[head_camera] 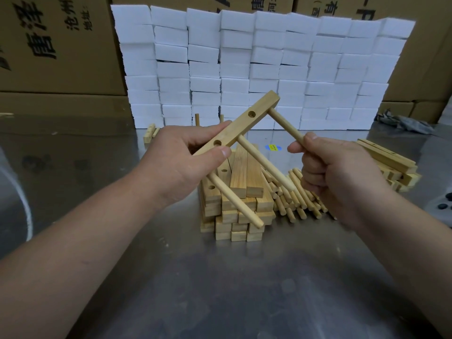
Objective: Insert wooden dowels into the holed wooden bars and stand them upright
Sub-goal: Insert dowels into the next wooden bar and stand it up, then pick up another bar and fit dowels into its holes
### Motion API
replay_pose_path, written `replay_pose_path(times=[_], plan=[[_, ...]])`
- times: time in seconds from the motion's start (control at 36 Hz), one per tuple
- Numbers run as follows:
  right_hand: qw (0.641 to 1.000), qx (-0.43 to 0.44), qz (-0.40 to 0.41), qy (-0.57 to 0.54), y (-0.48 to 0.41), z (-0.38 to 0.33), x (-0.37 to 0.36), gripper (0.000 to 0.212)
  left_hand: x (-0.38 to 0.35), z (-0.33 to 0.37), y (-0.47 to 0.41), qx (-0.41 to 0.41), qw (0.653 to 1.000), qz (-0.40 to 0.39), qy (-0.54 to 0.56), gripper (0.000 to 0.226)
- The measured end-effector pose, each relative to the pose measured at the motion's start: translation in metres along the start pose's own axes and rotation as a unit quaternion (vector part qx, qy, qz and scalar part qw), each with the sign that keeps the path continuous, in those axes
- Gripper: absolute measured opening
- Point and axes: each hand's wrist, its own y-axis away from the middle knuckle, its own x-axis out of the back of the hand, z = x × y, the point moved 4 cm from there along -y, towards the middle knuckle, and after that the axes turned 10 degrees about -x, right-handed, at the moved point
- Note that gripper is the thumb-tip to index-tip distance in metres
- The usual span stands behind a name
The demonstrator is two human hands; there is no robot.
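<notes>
Head view: your left hand (pixel 176 165) grips bar (pixel 244 121), right hand (pixel 340 174) pinches dowel (pixel 285 124); looks light, stiff. Grip bar clear of holes (pixel 251 114).

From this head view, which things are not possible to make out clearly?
1. Head view: whether the dowel pinched by the right hand is seated in the bar; the bar's edge hides the hole.
2. Head view: what stands behind the left hand; only two dowel tips show.
3. Head view: dark objects cut off by the right edge.
4. Head view: sticker print, too small.
</notes>
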Motion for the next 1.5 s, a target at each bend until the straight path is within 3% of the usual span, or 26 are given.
replay_pose_path(times=[0.25,0.39,0.47,0.56,0.64,0.78,0.89,1.06,1.25,1.39,1.5], plan=[[1.000,0.011,0.018,0.005,0.000,0.001,0.000,0.032,0.000,0.001,0.000,0.004,0.999,0.033,-0.003,0.034],[0.999,0.007,0.031,-0.030,-0.001,0.001,0.003,0.050,-0.002,-0.002,-0.002,0.031,0.998,0.053,0.002,0.029],[0.996,0.010,0.069,-0.055,0.000,0.000,0.006,0.051,0.003,-0.010,-0.005,0.095,0.989,0.102,0.047,0.024],[0.994,0.025,0.101,-0.022,0.000,-0.002,0.009,0.031,0.007,-0.021,-0.006,0.201,0.959,0.122,0.159,0.023],[0.991,0.062,0.110,0.033,0.000,-0.003,0.010,0.019,0.006,-0.021,-0.005,0.262,0.925,0.075,0.266,0.014],[0.982,0.122,0.075,0.124,0.002,-0.002,0.004,0.040,0.000,-0.019,-0.002,0.324,0.886,-0.030,0.331,0.025],[0.977,0.155,0.013,0.146,0.005,-0.001,-0.002,0.046,0.000,-0.016,-0.001,0.341,0.866,-0.050,0.362,0.009],[0.967,0.206,-0.065,0.132,0.014,-0.005,-0.014,0.035,0.000,-0.016,0.000,0.371,0.846,-0.075,0.377,0.016],[0.972,0.204,-0.054,0.102,0.011,-0.002,-0.012,0.030,0.005,-0.023,-0.005,0.355,0.870,0.021,0.342,0.024],[0.971,0.205,-0.023,0.117,0.008,-0.003,-0.008,0.019,0.010,-0.025,-0.010,0.284,0.894,0.132,0.322,0.027],[0.972,0.201,0.000,0.121,0.006,-0.001,-0.004,0.014,0.012,-0.023,-0.010,0.204,0.927,0.150,0.276,0.020]])
